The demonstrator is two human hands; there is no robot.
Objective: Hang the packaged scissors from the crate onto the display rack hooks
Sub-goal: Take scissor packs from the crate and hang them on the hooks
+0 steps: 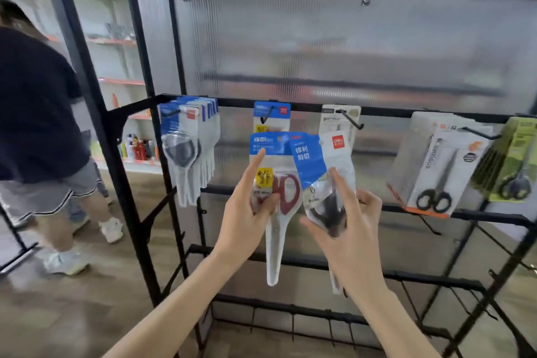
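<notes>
1. Both hands are loaded. The left hand [247, 212] grips a red-handled scissors pack [276, 197], thumb pressed on its front and index finger stretched up along the blue header card. The right hand [348, 229] holds a black-handled scissors pack [322, 183], its fingers [338, 183] curled round the handle bulge, the pack tilted and overlapping the red one's right edge.

2. Already hung on the display rack [290, 103]: a thick bunch of blue-header packs [189, 139] up and to the left of the left fingers; one blue pack [271, 115] directly above them on the middle hook [267, 116]; a white pack [341, 119] above the right fingers; boxed black scissors [438, 171] and green-carded ones [517, 160] well to the right.

3. Judged from this, stocking is well under way, but the two held packs are not yet on any hook. Both sit just below the hook row.

4. The crate is out of view, so how many packs remain cannot be told.

5. A person [37, 125] stands off to the left, apart from the rack.
</notes>
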